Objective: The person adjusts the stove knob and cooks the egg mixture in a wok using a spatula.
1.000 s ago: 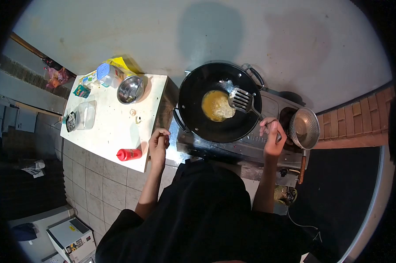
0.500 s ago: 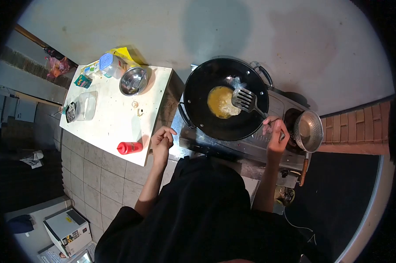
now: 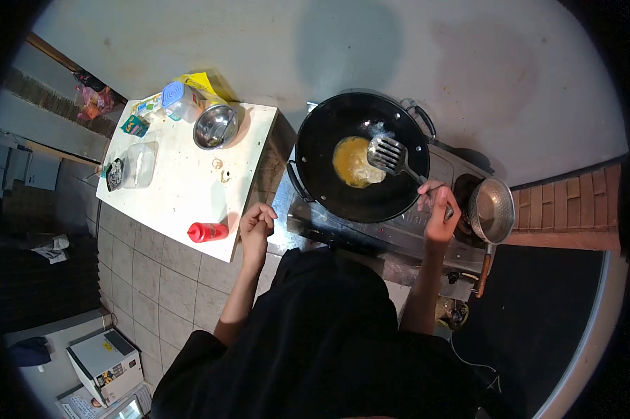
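Note:
In the head view my right hand [image 3: 440, 211] is closed around the handle of a slotted metal spatula [image 3: 387, 154]. The spatula's head hangs over the right side of a yellow beaten-egg mixture [image 3: 350, 159], which looks paler and firmer near the blade. That mixture lies at the bottom of a black wok [image 3: 329, 122] on the stove [image 3: 391, 237]. My left hand [image 3: 257, 225], fingers curled in with nothing visible in them, hovers between the wok's left handle and the table, apart from both.
On the white table [image 3: 179, 181] at left are a red squeeze bottle [image 3: 208, 232], a steel bowl [image 3: 215, 127], a blue-lidded container [image 3: 182, 101], a clear plastic tub [image 3: 142, 165] and a small green box [image 3: 135, 126]. A metal saucepan [image 3: 493, 208] sits on the right burner, its wooden handle pointing toward me.
The spatula's head has shifted very slightly left over the egg, still in my right hand. My left hand keeps nearly the same curled pose. The whole view has moved a little.

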`<state>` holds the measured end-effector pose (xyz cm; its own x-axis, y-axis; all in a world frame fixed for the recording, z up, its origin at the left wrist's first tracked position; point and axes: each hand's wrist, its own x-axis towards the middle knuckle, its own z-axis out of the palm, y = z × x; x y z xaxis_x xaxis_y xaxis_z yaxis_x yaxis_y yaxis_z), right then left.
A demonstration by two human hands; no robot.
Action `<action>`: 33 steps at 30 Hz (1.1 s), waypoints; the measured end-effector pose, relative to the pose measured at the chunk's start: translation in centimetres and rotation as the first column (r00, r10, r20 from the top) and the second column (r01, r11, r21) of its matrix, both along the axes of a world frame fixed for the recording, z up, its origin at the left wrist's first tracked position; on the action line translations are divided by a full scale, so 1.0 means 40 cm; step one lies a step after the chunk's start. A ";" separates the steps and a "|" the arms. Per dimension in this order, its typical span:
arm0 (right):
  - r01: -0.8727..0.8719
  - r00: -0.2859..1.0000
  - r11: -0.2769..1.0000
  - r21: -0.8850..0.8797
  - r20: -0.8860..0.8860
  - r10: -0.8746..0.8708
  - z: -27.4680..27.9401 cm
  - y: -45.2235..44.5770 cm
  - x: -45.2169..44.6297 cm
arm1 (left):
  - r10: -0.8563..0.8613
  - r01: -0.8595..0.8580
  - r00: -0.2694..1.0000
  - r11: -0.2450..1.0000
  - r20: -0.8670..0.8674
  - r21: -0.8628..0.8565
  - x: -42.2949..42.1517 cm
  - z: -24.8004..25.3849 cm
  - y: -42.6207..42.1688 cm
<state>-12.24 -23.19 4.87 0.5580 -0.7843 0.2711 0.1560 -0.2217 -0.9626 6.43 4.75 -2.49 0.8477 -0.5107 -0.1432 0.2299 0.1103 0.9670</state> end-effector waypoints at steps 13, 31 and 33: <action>0.029 0.999 1.000 -0.002 0.039 -0.029 -0.006 0.017 -0.053 | -0.035 0.035 0.999 0.999 0.002 0.004 -0.020 0.017 0.009; 0.095 0.948 0.881 0.464 0.227 -0.222 -0.054 0.052 -0.003 | 0.085 -0.085 0.996 0.996 -0.005 0.027 -0.052 0.040 0.099; 0.066 0.955 0.884 0.463 0.227 -0.190 -0.064 0.043 0.013 | 0.097 -0.097 0.995 0.995 -0.020 0.016 -0.052 0.037 0.118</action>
